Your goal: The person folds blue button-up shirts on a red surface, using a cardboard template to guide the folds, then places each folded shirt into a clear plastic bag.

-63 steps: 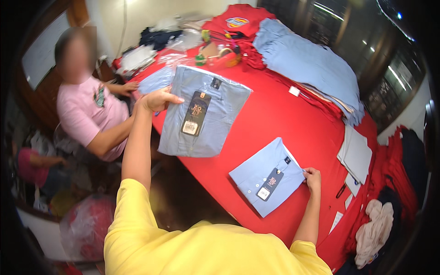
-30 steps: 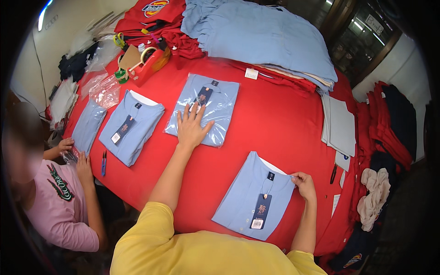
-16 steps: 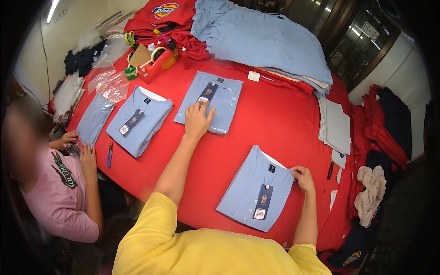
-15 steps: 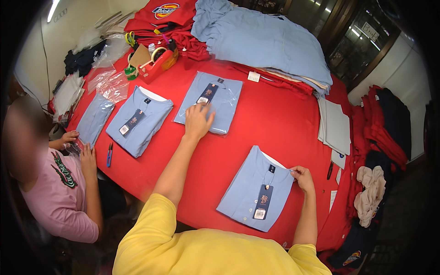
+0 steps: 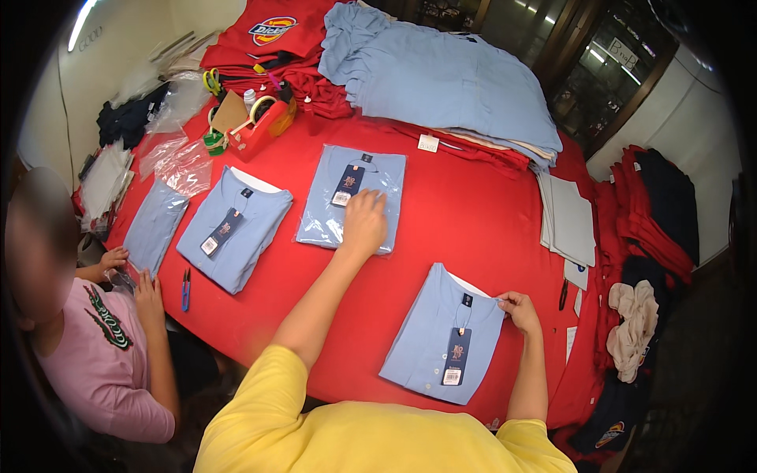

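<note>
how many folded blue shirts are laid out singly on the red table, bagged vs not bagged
Bagged in clear plastic: 2, bagged shirt under the left hand at, bagged shirt at the left edge
Not bagged: 2, middle shirt, near shirt touched by the right hand
Total: 4

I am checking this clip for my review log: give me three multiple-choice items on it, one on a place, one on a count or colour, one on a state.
1. Where does the left hand rest?
A. on the bagged shirt
B. on the tape dispenser
C. on the white card sheets

2. What colour is the table cover?
A. green
B. red
C. white

3. How does the near shirt lie under the right hand?
A. crumpled
B. hanging
C. folded flat, with a tag on it

Answers: 1 A, the palm lies on its clear wrap; 2 B, red shows all around the shirts; 3 C, it is a neat rectangle, its upper right corner at the fingers.
</note>
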